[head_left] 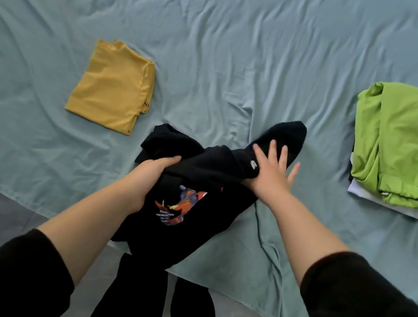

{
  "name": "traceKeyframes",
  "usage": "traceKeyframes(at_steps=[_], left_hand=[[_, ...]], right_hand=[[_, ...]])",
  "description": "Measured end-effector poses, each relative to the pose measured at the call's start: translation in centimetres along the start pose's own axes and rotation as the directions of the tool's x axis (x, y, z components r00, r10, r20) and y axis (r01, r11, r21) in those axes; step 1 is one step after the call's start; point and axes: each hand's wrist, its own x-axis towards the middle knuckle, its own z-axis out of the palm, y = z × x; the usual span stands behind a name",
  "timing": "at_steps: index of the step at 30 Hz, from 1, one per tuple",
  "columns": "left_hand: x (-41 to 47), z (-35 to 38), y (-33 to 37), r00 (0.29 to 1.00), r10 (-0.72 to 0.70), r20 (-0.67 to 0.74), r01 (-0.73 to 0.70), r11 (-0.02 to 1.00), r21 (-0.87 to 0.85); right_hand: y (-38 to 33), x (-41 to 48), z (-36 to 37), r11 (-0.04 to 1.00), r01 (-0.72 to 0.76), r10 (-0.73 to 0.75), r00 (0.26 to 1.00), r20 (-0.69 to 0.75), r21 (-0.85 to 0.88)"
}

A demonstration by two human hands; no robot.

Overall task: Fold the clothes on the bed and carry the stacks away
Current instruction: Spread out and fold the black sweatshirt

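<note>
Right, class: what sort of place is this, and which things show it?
Probably a bedroom: a wide, wrinkled teal bedsheet, with a folded yellow shirt and a green-topped stack of clothes lying on it.

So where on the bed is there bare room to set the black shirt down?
Bare sheet lies between the yellow shirt and the green pile, and across the whole far side. Crowded at the near edge, where the left hand and right hand work the black shirt.

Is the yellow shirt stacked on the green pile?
No, the yellow shirt lies folded by itself on the sheet, well apart from the green pile.
</note>
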Motion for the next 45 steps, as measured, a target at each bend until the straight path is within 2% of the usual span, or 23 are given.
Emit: traceKeyframes(at_steps=[2, 4, 7, 9, 12, 14, 17, 19, 20, 21, 22, 24, 25, 26, 29, 31, 32, 33, 34, 37, 40, 42, 45], left_hand=[[-0.1, -1.2, -0.2, 0.999, -0.038, 0.023, 0.04, 0.993, -0.108], [0.0, -2.6, -0.3, 0.998, -0.067, -0.011, 0.065, 0.986, -0.151], [-0.2, -4.0, -0.4, 0.995, -0.084, -0.059, 0.077, 0.991, -0.108], [-0.4, -4.0, -0.5, 0.994, -0.049, -0.098, 0.045, 0.998, -0.042], [-0.5, -3.6, -0.7, 0.984, 0.14, -0.106, -0.126, 0.983, 0.13], [-0.3, -3.2, -0.4, 0.963, 0.227, -0.143, -0.209, 0.969, 0.133], [0.6, -2.9, 1.1, 0.903, 0.335, -0.269, -0.305, 0.941, 0.147], [1.4, -2.9, 2.2, 0.868, 0.386, -0.31, -0.263, 0.89, 0.373], [1.7, -2.9, 2.9, 0.858, 0.407, -0.312, -0.182, 0.81, 0.558], [1.9, -2.8, 3.7, 0.844, 0.446, -0.297, -0.088, 0.663, 0.744], [2.0, -2.6, 4.5, 0.823, 0.509, -0.253, -0.013, 0.462, 0.887], [2.8, -1.8, 5.9, 0.795, 0.606, -0.021, -0.018, 0.058, 0.998], [3.5, -1.1, 6.4, 0.8, 0.592, 0.099, -0.073, -0.068, 0.995], [4.4, -0.3, 6.9, 0.822, 0.544, 0.171, -0.121, -0.126, 0.985], [7.6, 1.4, 7.5, 0.94, 0.303, 0.156, -0.132, -0.099, 0.986], [9.2, 2.1, 7.6, 0.975, 0.164, 0.15, -0.115, -0.205, 0.972], [9.7, 2.2, 7.5, 0.977, 0.139, 0.164, -0.127, -0.245, 0.961], [10.2, 2.2, 7.5, 0.97, 0.153, 0.186, -0.147, -0.235, 0.961], [10.6, 2.0, 7.7, 0.957, 0.197, 0.213, -0.178, -0.178, 0.968], [10.7, 1.6, 9.6, 0.873, 0.442, 0.207, -0.275, 0.096, 0.957], [10.6, 2.4, 13.9, 0.776, 0.625, 0.085, -0.367, 0.337, 0.867], [10.8, 3.9, 17.5, 0.749, 0.659, 0.064, -0.41, 0.386, 0.826], [11.7, 6.4, 22.3, 0.672, 0.74, 0.019, -0.466, 0.403, 0.788]], right_hand=[[-0.4, 1.2, -0.3, 0.995, 0.084, -0.082, 0.995, 0.052, -0.05], [-0.5, 0.9, -0.9, 0.99, 0.123, -0.132, 0.978, 0.16, 0.064], [1.0, -1.4, -2.2, 0.95, -0.064, -0.092, 0.876, 0.473, 0.304], [2.9, -3.1, -2.4, 0.959, -0.102, -0.059, 0.84, 0.539, 0.264], [5.6, -4.1, -2.5, 0.987, -0.058, 0.001, 0.934, 0.358, 0.15], [7.4, -4.0, -2.8, 0.987, -0.077, 0.044, 0.973, 0.226, 0.141], [9.7, -3.7, -3.1, 0.943, -0.156, 0.155, 0.988, 0.026, 0.293], [10.6, -3.3, -2.9, 0.904, -0.155, 0.18, 0.983, -0.025, 0.398], [10.8, -3.1, -2.7, 0.895, -0.145, 0.172, 0.985, -0.028, 0.422], [11.0, -3.0, -2.3, 0.883, -0.139, 0.164, 0.986, -0.017, 0.448], [11.0, -2.9, -2.0, 0.867, -0.152, 0.168, 0.986, 0.008, 0.474], [11.2, -2.7, -1.1, 0.843, -0.204, 0.195, 0.978, 0.072, 0.498], [11.4, -2.5, -0.8, 0.844, -0.235, 0.213, 0.972, 0.101, 0.483], [11.5, -2.2, -0.4, 0.847, -0.266, 0.231, 0.964, 0.132, 0.461], [11.6, -1.6, 0.8, 0.851, -0.343, 0.261, 0.934, 0.245, 0.399], [11.5, -1.2, 1.8, 0.841, -0.384, 0.284, 0.913, 0.293, 0.381], [11.4, -1.0, 2.1, 0.803, -0.415, 0.314, 0.905, 0.288, 0.428], [11.1, -0.8, 2.2, 0.738, -0.449, 0.356, 0.893, 0.273, 0.505], [10.9, -0.5, 2.0, 0.662, -0.468, 0.404, 0.881, 0.248, 0.585], [10.3, 1.3, -0.8, 0.493, -0.389, 0.505, 0.856, 0.108, 0.778], [9.6, 4.4, -6.3, 0.337, -0.236, 0.566, 0.825, 0.005, 0.911], [9.0, 6.8, -10.4, 0.348, -0.151, 0.562, 0.824, -0.077, 0.925], [7.6, 10.6, -15.0, 0.343, -0.039, 0.558, 0.812, -0.17, 0.939]])
